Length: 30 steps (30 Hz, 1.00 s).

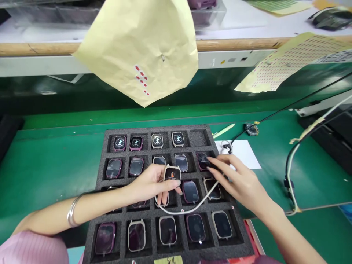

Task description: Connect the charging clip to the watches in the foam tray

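A black foam tray (pixel 102 176) lies on the green bench and holds several smartwatch bodies in its pockets. My left hand (pixel 150 183) is closed on a beige watch (pixel 172 173) with an orange lit screen, held upright over the tray's middle. A white cable (pixel 189 209) loops from under that watch across the tray. My right hand (pixel 239 181) lies over the tray's right side with fingers stretched out, fingertips touching a purple watch (pixel 202 160) in the right column. A silver bangle (pixel 72 211) is on my left wrist.
Two yellow sticker sheets (pixel 143 47) (pixel 288 58) hang from a shelf edge (pixel 233 44) above the bench. A white sheet of paper (pixel 244 152) lies right of the tray. Black and white cables (pixel 291 165) run across the right side of the green mat (pixel 49 161).
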Each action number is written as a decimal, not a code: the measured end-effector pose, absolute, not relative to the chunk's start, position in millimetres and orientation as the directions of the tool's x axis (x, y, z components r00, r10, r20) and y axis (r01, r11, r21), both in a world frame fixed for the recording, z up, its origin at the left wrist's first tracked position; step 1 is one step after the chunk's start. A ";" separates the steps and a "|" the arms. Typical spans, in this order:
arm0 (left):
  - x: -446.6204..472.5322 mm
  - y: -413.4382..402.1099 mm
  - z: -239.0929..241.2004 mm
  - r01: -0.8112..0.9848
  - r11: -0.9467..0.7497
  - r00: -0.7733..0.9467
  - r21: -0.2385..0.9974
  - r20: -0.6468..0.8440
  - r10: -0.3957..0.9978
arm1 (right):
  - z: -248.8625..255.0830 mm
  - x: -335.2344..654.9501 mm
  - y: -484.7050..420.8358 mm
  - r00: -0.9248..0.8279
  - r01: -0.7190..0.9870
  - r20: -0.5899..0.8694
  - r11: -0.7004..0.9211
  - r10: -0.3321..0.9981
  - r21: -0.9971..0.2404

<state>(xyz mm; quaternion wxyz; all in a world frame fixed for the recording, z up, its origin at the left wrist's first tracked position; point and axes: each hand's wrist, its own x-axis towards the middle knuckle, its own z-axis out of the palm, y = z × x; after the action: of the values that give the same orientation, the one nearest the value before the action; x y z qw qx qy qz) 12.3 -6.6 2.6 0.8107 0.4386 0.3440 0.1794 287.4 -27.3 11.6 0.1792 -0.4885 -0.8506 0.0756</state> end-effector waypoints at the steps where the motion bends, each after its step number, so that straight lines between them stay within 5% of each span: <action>1: 12.5 -8.0 3.2 0.015 0.545 0.694 0.838 -0.401 0.598 | 12.9 291.8 -32.8 -0.415 0.847 0.190 0.454 0.890 -0.275; 6: 13.1 -18.5 8.0 0.038 0.576 0.680 0.816 -0.443 0.583 | 28.4 298.8 -60.6 -0.355 0.901 -0.040 0.330 0.934 -0.281; 9: 12.7 -24.8 11.1 0.055 0.587 0.733 0.807 -0.432 0.526 | 38.9 281.1 -60.2 -0.436 0.755 0.048 0.395 0.899 -0.523; 11: 12.1 -28.4 12.3 0.037 0.594 0.792 0.804 -0.386 0.473 | 42.1 262.6 -51.0 -0.552 0.520 0.072 0.411 0.831 -0.749; 13: 11.5 -32.3 11.8 0.032 0.609 0.836 0.793 -0.355 0.419 | 42.1 243.8 -40.3 -0.632 0.333 0.139 0.429 0.763 -0.840; 15: 11.3 -36.7 9.3 0.057 0.603 0.839 0.796 -0.365 0.403 | 40.7 227.6 -33.4 -0.726 0.260 0.185 0.514 0.662 -0.818; 20: 14.2 -43.8 0.3 0.036 0.498 0.698 0.866 -0.379 0.608 | 37.7 207.5 -35.9 -0.761 0.458 0.148 0.686 0.631 -0.565; 23: 15.8 -43.7 0.4 -0.001 0.532 0.716 0.847 -0.371 0.592 | 41.4 214.5 -35.3 -0.740 0.381 0.154 0.597 0.654 -0.706; 26: 14.7 -44.0 1.7 0.050 0.586 0.776 0.809 -0.401 0.487 | 44.1 241.6 -24.0 -0.579 0.372 0.223 0.498 0.784 -0.783; 30: 12.8 -52.7 1.3 0.205 0.462 0.788 0.863 -0.426 0.446 | 24.9 300.5 4.1 -0.225 0.700 0.319 0.380 0.921 -0.604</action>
<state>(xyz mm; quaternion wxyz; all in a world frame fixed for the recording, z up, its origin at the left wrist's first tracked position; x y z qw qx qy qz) 12.8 -52.7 1.3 0.7942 0.5129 0.3170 0.0759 300.5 4.1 24.9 0.3258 -0.5303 -0.7642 0.1691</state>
